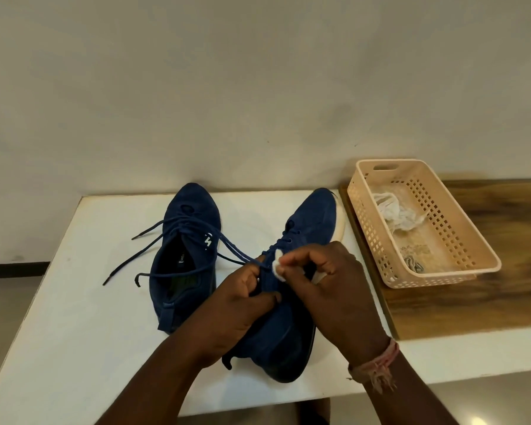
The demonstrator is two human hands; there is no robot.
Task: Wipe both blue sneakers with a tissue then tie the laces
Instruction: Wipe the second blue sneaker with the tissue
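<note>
Two blue sneakers stand on the white table. The left sneaker sits upright with its laces untied and spread to the left. The right sneaker lies tilted onto its side under my hands, its white sole facing right. My left hand holds the right sneaker at its collar and pinches its laces. My right hand pinches a small white tissue wad against the upper of the right sneaker near the eyelets.
A peach plastic basket stands on a wooden board to the right of the table, holding crumpled white tissue and a small dark item. A pale wall rises behind. The table's front edge is close to my forearms.
</note>
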